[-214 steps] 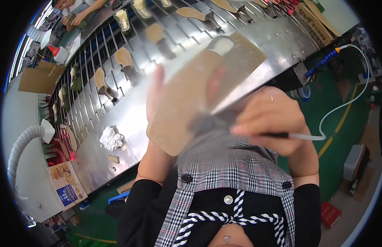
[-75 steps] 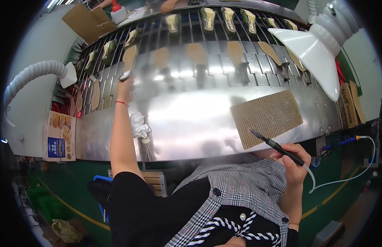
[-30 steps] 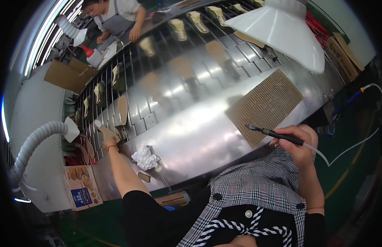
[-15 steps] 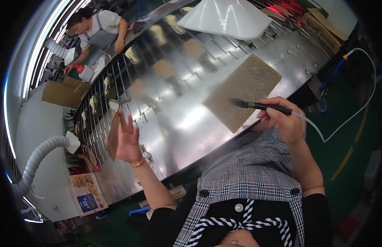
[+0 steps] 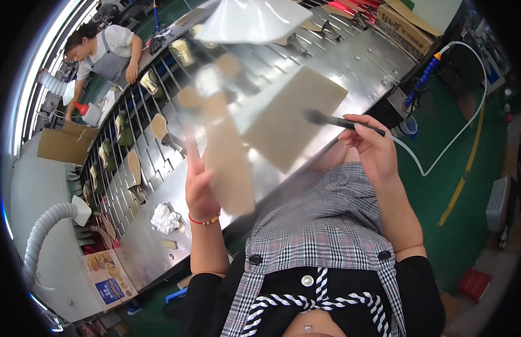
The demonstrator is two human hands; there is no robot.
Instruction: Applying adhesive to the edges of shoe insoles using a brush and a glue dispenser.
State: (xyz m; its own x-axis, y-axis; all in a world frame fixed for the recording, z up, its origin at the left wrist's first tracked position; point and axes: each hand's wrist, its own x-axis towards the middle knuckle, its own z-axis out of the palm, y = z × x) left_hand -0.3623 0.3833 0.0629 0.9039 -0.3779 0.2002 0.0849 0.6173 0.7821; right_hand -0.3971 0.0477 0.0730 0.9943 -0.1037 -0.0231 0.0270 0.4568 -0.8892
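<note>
My left hand is closed on a tan shoe sole, raised above the metal bench with its broad flat face showing. Motion smears its far end, where a whitish patch shows, and it hides some of my fingers. In my right hand is a brush with a black handle and dark bristles, gripped like a pen. A white tube runs from its rear end. Below the bristles lies a ridged cardboard sheet; whether they touch it I cannot tell.
A slatted conveyor carries shoe parts and heeled soles. A white hood overhangs it. Crumpled white paper lies on the bench at left. A cardboard box stands far right. Across the conveyor, a person works.
The sole in my left hand has swung right, from edge-on to showing its flat face. My right hand and brush sit a little further left in view; the whole view has shifted.
</note>
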